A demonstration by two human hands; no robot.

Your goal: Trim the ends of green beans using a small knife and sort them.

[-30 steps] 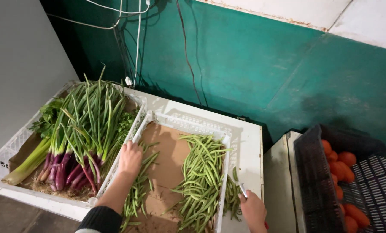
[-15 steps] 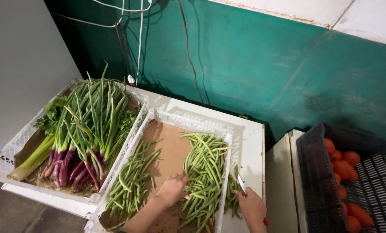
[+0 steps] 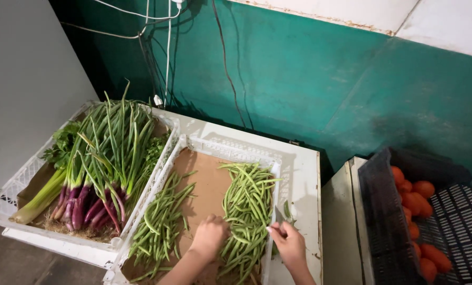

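since half a second ago: left hand [image 3: 210, 236] shifted to right-hand heap of long green string beans [image 3: 246, 211], grip curled on them, in white slatted plastic crate [image 3: 230, 150] at bench's front edge. right hand [image 3: 290, 247] pinches one bean outside crate wall, apparently set apart.

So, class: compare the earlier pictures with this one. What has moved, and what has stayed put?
The left hand moved from the left bean pile across the cardboard to the right pile of green beans. The right hand stayed at the crate rim, pinching something small. Spring onions and tomatoes are unchanged.
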